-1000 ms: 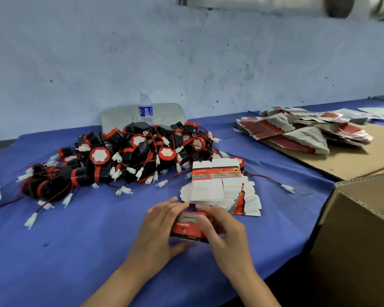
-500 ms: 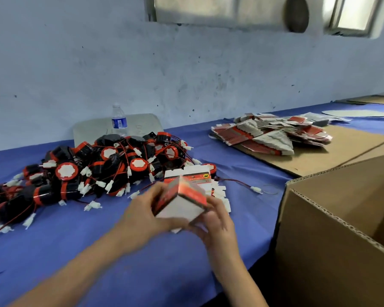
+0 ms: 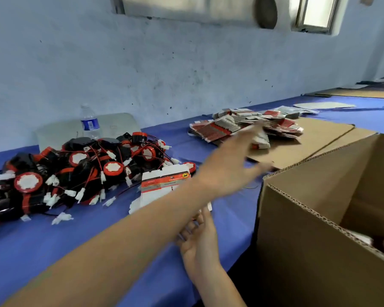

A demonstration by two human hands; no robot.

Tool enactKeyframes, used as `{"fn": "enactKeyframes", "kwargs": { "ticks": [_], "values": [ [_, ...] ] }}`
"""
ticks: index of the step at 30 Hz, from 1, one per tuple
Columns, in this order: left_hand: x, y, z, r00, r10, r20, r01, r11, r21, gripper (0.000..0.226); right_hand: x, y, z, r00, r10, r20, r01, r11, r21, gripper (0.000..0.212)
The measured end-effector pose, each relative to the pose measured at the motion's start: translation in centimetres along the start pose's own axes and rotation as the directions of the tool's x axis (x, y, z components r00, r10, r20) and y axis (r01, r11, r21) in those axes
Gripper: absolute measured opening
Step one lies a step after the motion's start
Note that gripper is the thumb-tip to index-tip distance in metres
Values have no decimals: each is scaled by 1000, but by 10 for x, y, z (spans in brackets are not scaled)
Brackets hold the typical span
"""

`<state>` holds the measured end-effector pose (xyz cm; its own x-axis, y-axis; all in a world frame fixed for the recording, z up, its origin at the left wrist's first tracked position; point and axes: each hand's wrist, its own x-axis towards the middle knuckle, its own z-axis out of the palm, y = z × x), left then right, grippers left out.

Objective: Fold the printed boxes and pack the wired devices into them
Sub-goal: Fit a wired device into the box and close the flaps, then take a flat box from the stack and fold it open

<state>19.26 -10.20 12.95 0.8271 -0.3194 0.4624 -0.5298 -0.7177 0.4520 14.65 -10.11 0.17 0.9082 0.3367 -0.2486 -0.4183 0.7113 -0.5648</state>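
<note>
Neither hand holds anything: left hand [image 3: 226,167], blurred, reaches with fingers spread toward the cardboard carton [image 3: 319,218] at lower right; right hand [image 3: 200,240] lies beneath the left forearm, fingers relaxed. Flat printed boxes [image 3: 164,180] sit at frame centre, wired devices [image 3: 75,171] heaped at left, more flat boxes [image 3: 222,127] upper right.
</note>
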Motion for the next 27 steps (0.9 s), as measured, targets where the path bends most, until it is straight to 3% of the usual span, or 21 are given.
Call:
{"fn": "enactKeyframes", "kwargs": {
  "ticks": [2,3,4,6,9,13,15,18,21,24,27],
  "values": [
    [-8,-59,-13,964,-263,-39,265,943,203,80,2,-1,1,1000,29,0,-29,999,25,40],
    [-17,-91,-20,892,-452,-29,437,841,320,84,3,-1,1,1000,20,-9,-20,1000,5,41],
    [-32,-116,-26,776,-631,5,581,717,385,91,3,0,0,1000,20,-13,-20,1000,-6,41],
    [-63,-153,-27,591,-802,82,745,582,326,100,3,0,0,1000,5,-16,-6,999,-34,42],
    [-81,-175,-21,580,-813,38,799,578,165,99,4,0,4,1000,-18,-26,16,998,-61,46],
    [-67,-178,-25,578,-813,75,812,582,50,75,4,1,5,998,-38,-44,34,995,-89,45],
    [-59,-179,-29,557,-828,66,830,558,-7,83,3,2,6,998,-39,-39,35,995,-98,46],
    [-46,-177,-28,477,-877,-46,869,464,173,109,3,2,9,998,-33,-48,28,994,-103,45],
    [-27,-167,-16,364,-930,-46,898,338,281,129,3,3,9,998,-37,-52,31,994,-104,45],
    [0,-156,-6,235,-971,-35,932,215,291,134,1,3,6,998,-35,-43,30,993,-110,46],
    [13,-160,1,218,-976,5,930,209,303,130,2,0,2,999,-28,-30,24,993,-112,47]
  ]
}}
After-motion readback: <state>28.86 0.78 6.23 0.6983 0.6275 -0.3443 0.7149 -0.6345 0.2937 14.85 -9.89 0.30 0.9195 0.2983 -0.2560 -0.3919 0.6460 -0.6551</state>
